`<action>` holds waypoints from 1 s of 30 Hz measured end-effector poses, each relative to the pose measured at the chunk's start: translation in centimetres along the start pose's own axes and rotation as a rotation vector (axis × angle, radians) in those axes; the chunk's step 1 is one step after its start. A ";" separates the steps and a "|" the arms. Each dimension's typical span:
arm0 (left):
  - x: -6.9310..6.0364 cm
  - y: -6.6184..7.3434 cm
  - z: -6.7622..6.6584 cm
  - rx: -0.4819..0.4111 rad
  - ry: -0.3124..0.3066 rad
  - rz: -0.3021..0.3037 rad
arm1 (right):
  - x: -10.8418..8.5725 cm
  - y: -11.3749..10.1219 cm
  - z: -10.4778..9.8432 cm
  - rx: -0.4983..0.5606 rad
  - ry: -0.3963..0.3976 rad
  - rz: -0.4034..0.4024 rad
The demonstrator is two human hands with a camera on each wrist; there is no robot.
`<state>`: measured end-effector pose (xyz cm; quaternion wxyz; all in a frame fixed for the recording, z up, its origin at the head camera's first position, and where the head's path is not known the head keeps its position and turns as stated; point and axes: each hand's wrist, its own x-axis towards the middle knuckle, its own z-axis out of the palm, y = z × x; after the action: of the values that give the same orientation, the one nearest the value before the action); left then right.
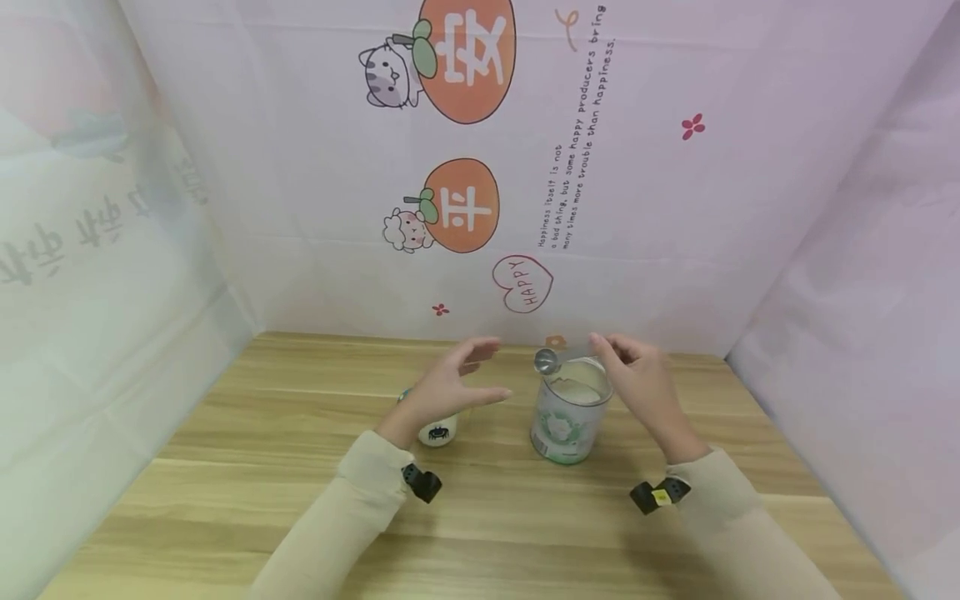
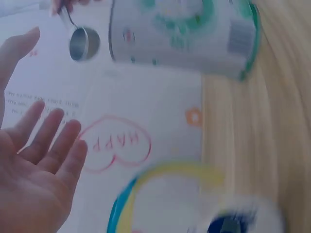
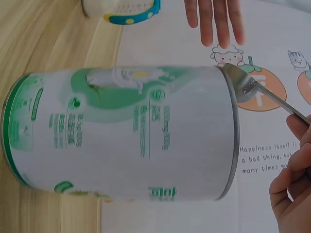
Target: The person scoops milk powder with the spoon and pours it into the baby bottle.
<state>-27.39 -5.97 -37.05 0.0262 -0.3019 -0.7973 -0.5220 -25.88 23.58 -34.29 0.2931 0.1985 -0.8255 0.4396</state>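
A metal measuring spoon [image 1: 547, 361] is pinched by its handle in my right hand [image 1: 642, 385]. Its round bowl hangs over the left rim of a white and green milk powder can [image 1: 564, 429], which stands upright without a lid. Pale powder [image 1: 576, 390] shows inside. My left hand [image 1: 442, 385] hovers left of the can, its fingers and thumb spread apart and holding nothing. Partly hidden behind that wrist stands a white bottle [image 1: 437, 434] with a dark printed figure; the right wrist view shows its blue and yellow handle [image 3: 131, 17].
The wooden table [image 1: 495, 525] runs back to a white printed cloth [image 1: 615, 192]. More cloth hangs as side walls on the left [image 1: 90, 317] and the right [image 1: 862, 275]. Each wrist wears a black strap with a small camera.
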 end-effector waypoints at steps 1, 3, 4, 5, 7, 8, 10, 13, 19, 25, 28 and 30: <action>0.2 0.1 0.5 -0.027 -0.015 -0.014 | 0.0 0.2 -0.2 -0.008 0.005 -0.009; 0.5 0.0 1.6 -0.069 -0.046 -0.035 | -0.1 0.5 -0.6 -0.016 0.016 -0.026; 0.6 0.0 2.1 -0.086 -0.058 -0.051 | -0.2 0.6 -0.8 -0.018 0.020 -0.032; 0.8 -0.1 2.6 -0.092 -0.065 -0.068 | -0.3 0.8 -1.0 -0.020 0.025 -0.036; 1.1 -0.2 3.7 -0.096 -0.072 -0.096 | -0.4 1.1 -1.3 -0.034 0.036 -0.036; 1.3 -0.3 4.2 -0.091 -0.073 -0.106 | -0.5 1.3 -1.4 -0.041 0.039 -0.032; 1.6 -0.4 5.3 -0.073 -0.069 -0.137 | -0.7 1.6 -1.6 -0.062 0.045 -0.026; 2.2 -0.7 6.8 -0.055 -0.057 -0.170 | -1.0 2.1 -1.6 -0.100 0.047 -0.024; 3.4 -1.8 9.5 -0.098 -0.049 -0.187 | -1.4 2.8 -1.5 -0.148 0.025 -0.036; 4.2 -2.3 10.9 -0.167 -0.018 -0.214 | -1.6 3.3 -1.5 -0.201 -0.030 -0.114; 4.3 -2.3 11.2 -0.208 -0.002 -0.222 | -1.5 3.4 -1.5 -0.231 -0.033 -0.133; 4.3 -2.3 11.4 -0.222 0.005 -0.221 | -1.4 3.4 -1.5 -0.250 -0.035 -0.141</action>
<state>-28.99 4.99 -42.57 -0.0629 -0.2122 -0.7631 -0.6072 -26.33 26.82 -36.65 0.3313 0.2256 -0.8628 0.3081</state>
